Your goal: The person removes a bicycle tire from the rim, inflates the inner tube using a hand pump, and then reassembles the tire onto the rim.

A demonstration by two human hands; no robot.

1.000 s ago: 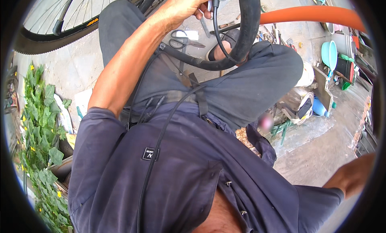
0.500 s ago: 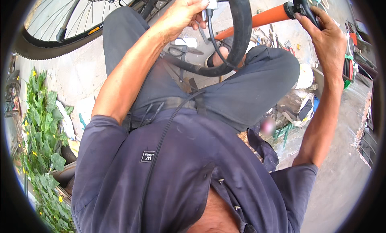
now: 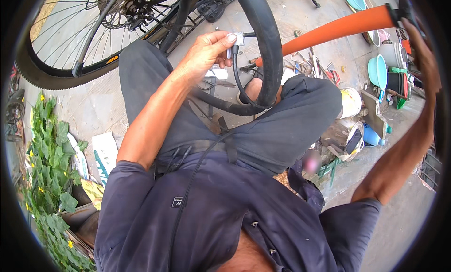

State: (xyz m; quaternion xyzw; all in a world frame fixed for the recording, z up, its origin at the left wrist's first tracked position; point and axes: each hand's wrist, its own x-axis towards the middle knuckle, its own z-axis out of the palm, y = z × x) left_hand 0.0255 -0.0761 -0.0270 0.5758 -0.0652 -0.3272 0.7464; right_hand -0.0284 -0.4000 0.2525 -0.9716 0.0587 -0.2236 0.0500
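1. Pale connector [image 3: 240, 39] pinched between left hand [image 3: 204, 53] thumb and fingers, beside black tube [image 3: 270, 56].
2. Right hand [image 3: 421, 46] placed at dark handle [image 3: 398, 12]; finger closure cannot be told.
3. Handle shifted rightward since half a second ago; more orange barrel [image 3: 338, 30] exposed; pumping apparently being done.

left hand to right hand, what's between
The head view shows a silver metal connector, a curved black rubber tube and a long orange cylinder between them.
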